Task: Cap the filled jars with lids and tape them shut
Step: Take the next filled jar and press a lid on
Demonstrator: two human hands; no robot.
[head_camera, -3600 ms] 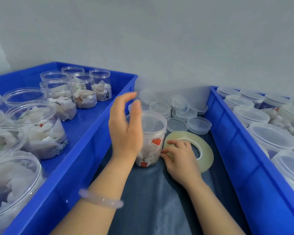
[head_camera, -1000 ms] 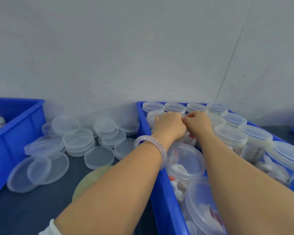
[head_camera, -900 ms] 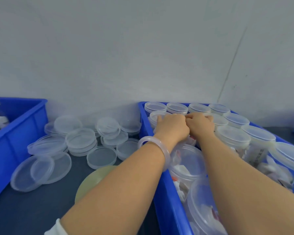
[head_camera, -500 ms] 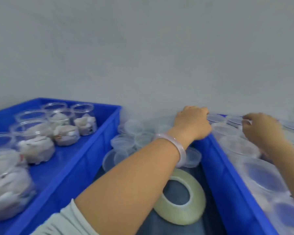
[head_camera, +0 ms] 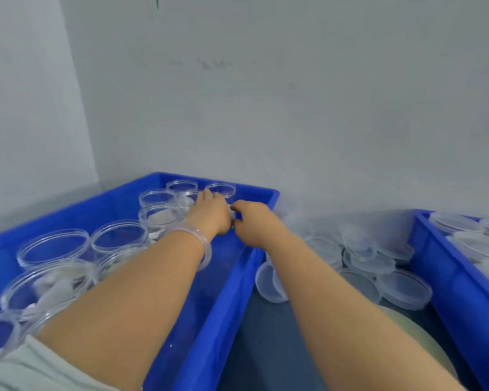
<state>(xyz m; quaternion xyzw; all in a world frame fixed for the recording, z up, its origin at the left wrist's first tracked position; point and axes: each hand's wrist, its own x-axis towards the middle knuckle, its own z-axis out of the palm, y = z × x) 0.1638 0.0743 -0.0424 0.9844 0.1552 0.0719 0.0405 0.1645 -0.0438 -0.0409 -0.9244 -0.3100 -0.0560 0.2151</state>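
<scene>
Just beside both hands (head_camera: 209,214) (head_camera: 254,222), open jar (head_camera: 222,188)

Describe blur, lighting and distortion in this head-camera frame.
Head view: motion blur smears the round clear plastic lids and the near open clear plastic jars; the far jars by the left hand and right hand are sharper. Head view: light is soft and even, no hard shadows; the wide lens tilts the wall corner.

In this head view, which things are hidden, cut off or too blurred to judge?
Head view:
Whatever the left hand and right hand reach for: hands cover it.
Tape roll: right forearm hides most.
Right bin: cut by frame edge.
Near jars: blurred contents.
</scene>
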